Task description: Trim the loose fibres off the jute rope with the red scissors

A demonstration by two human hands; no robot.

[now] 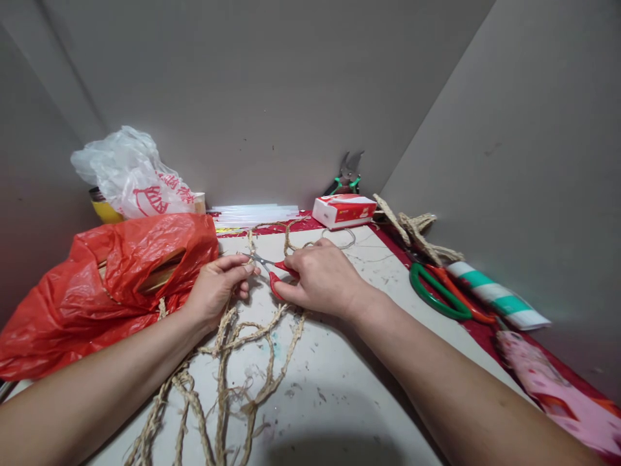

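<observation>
My right hand grips the red handles of a small pair of scissors, its fingers in the loops. The slim metal blades point left and lie spread at the fingertips of my left hand. Those fingers pinch a braided straw rope close to the blades; whether the blades touch it I cannot tell. More of the braided rope hangs in long, frayed loops below my hands, over the white board. Part of it runs behind my left forearm.
At left sits a red plastic bag with a white plastic bag behind it. White sticks, a tissue box and pruning shears line the back wall. Large green-handled scissors and a striped roll lie right.
</observation>
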